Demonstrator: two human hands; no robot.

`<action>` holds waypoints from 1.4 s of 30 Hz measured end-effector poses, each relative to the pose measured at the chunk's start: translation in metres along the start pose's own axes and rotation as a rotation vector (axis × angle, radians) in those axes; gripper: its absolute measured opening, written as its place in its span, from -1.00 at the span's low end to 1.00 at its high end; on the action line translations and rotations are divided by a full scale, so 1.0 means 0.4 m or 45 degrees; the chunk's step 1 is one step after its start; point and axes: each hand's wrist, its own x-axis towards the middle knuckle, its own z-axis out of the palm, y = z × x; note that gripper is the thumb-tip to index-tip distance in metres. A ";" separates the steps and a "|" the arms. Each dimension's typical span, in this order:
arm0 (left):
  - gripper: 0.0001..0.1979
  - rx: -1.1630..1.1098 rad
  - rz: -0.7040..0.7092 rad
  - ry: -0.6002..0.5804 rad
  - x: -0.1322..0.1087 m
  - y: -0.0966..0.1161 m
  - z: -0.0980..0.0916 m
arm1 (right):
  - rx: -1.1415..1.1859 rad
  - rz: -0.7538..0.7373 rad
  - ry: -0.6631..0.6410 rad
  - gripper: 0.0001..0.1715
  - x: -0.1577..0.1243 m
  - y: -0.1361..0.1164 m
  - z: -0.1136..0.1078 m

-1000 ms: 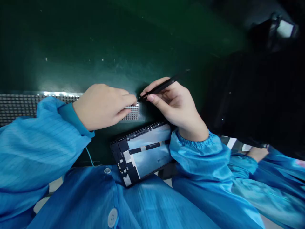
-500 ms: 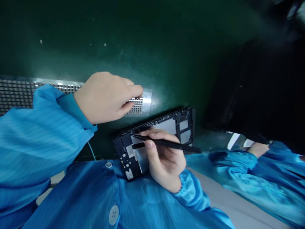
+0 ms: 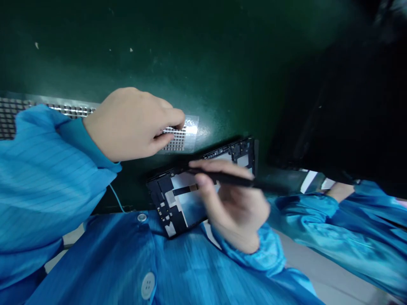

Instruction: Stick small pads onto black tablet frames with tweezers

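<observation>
My left hand rests over a clear plastic sheet of small grey squares, its fingers curled and the thumb and forefinger at the sheet's right end. The fingertips are partly hidden. In my right hand is a pair of black tweezers, gripped between thumb and fingers and smeared by motion. The tips point left, above an opened black tablet housing with grey panels and small parts inside. This housing lies slanted at the table edge, against my blue smock, and my right hand covers part of it.
The green tabletop carries a few pale specks. A large dark object stands on the right. Below it show a co-worker's hand and blue sleeve, near a white strip.
My right hand has moved right with the tweezers, away from the housing's left part, uncovering more of its inside. The view has shifted slightly; my left hand stays at the sheet.
</observation>
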 end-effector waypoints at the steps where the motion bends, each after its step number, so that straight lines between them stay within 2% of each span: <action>1: -0.64 0.005 0.008 -0.014 -0.001 -0.002 -0.001 | -0.031 0.006 -0.036 -0.63 0.037 0.011 -0.018; 4: -0.65 -0.003 0.013 -0.012 -0.002 -0.005 -0.005 | -0.053 -0.042 -0.216 -0.85 0.152 0.068 -0.054; 7: -0.61 -0.038 0.027 -0.018 -0.001 -0.005 -0.007 | 0.040 -0.045 -0.374 -0.81 0.214 0.118 -0.056; 13: -0.59 0.005 0.026 -0.003 0.002 -0.009 0.002 | 0.132 0.012 -0.295 -0.73 0.200 0.123 -0.029; 19: -0.59 0.040 0.044 0.026 0.003 -0.009 0.004 | 0.044 0.002 -0.369 -0.80 0.229 0.123 -0.044; 22: -0.59 0.017 0.028 0.005 0.003 -0.008 -0.002 | 0.155 0.028 -0.302 -0.92 0.196 0.094 -0.047; 26: -0.60 0.008 0.033 -0.003 -0.001 -0.008 -0.004 | 0.315 0.059 0.130 -0.83 0.055 0.044 -0.010; 28: -0.61 0.017 0.020 -0.020 -0.002 -0.008 -0.004 | 0.266 0.008 0.251 -0.79 -0.011 0.037 0.017; 31: -0.58 0.021 0.006 -0.037 -0.001 -0.009 -0.003 | 0.156 -0.096 0.246 -0.70 -0.052 0.045 0.046; 34: -0.58 0.023 0.017 -0.026 0.002 -0.009 -0.001 | 0.106 -0.128 0.200 -0.67 -0.045 0.052 0.052; 39: -0.61 0.052 0.009 -0.022 0.004 -0.008 0.000 | -0.025 -0.123 0.121 -0.58 -0.049 0.031 0.042; 42: -0.59 0.024 0.036 0.007 0.000 -0.008 -0.002 | -0.047 -0.100 0.041 -0.49 -0.034 0.013 0.018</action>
